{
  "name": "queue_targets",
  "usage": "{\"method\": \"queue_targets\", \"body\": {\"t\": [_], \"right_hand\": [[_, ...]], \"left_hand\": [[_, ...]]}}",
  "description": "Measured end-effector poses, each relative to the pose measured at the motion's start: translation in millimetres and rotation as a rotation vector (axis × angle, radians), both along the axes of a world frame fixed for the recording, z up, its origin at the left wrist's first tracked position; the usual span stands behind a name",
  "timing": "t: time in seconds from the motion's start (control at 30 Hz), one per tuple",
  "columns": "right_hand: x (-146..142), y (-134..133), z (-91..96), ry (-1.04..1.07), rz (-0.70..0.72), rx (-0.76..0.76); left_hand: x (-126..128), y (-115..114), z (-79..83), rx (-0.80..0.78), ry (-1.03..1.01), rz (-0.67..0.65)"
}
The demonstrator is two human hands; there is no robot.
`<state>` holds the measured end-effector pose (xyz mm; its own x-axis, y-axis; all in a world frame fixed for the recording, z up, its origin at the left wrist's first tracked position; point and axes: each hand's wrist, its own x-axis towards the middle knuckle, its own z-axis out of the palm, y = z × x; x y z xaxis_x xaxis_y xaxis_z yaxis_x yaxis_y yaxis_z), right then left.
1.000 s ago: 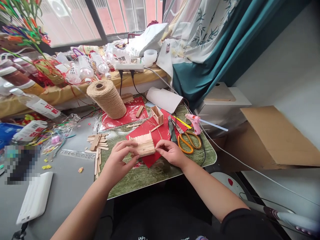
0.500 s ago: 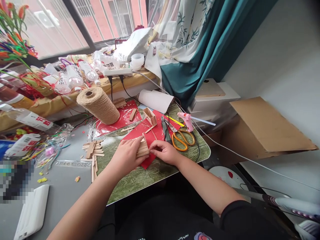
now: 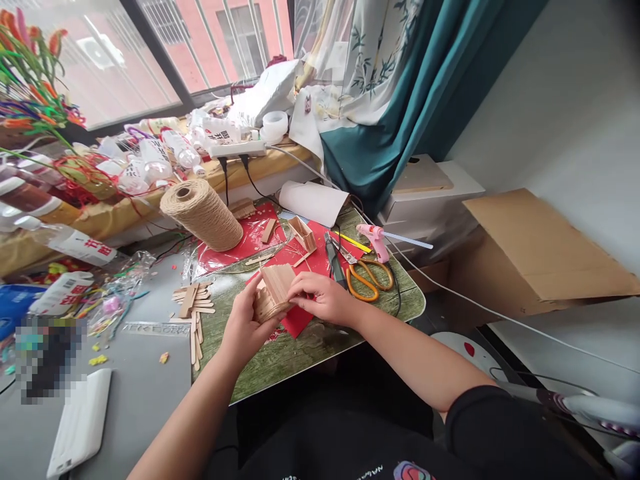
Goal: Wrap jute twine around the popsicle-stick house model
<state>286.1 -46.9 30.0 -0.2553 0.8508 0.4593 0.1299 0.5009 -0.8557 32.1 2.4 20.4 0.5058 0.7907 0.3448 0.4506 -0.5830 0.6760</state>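
Note:
My left hand (image 3: 245, 325) grips a small structure of wooden craft sticks (image 3: 278, 283) from its left side, thumb below. The structure is tilted, with a flat face of side-by-side sticks turned up. At its right edge, my right hand (image 3: 325, 300) closes finger and thumb on it; the fingertips are partly hidden. Red paper (image 3: 298, 323) lies beneath. Beyond the hands stands a small open box of sticks (image 3: 303, 235). Loose craft sticks (image 3: 195, 330) lie to the left of my left hand.
Right of the hands are orange-handled scissors (image 3: 369, 280), a dark-handled tool (image 3: 334, 257) and a pink glue gun (image 3: 373, 233). A twine spool (image 3: 205, 217) stands at the back left. A white cable (image 3: 465, 313) runs past the table's right side, near a cardboard box (image 3: 545, 247).
The stick structure has been turned and raised, so its flat face now shows. My left hand has shifted from over it to its left side. My right hand stays at its right edge.

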Motion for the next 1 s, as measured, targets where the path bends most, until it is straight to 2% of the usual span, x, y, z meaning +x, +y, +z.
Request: {"method": "queue_targets", "body": {"t": [0.17, 0.3, 0.5, 0.67, 0.87, 1.0], "right_hand": [[-8.1, 4.1, 0.1, -0.102, -0.059, 0.106], [-12.0, 6.4, 4.3, -0.198, -0.085, 0.178], [-5.1, 14.2, 12.0, -0.3, -0.082, 0.212], [-7.8, 18.9, 7.8, -0.362, -0.079, 0.217], [-15.5, 25.6, 5.9, -0.447, -0.022, 0.29], [-19.5, 29.3, 5.9, -0.484, 0.002, 0.34]], "left_hand": [[-5.9, 1.3, -43.2, -0.068, -0.231, -0.012], [-11.1, 3.2, -58.8, -0.064, -0.272, -0.008], [-14.7, -0.5, -52.6, -0.09, -0.149, -0.005], [-26.9, -5.8, -43.1, -0.107, -0.158, 0.007], [-48.5, -8.7, -26.1, -0.058, 0.01, 0.012], [-52.9, -10.2, -22.1, -0.046, 0.029, 0.013]]}}
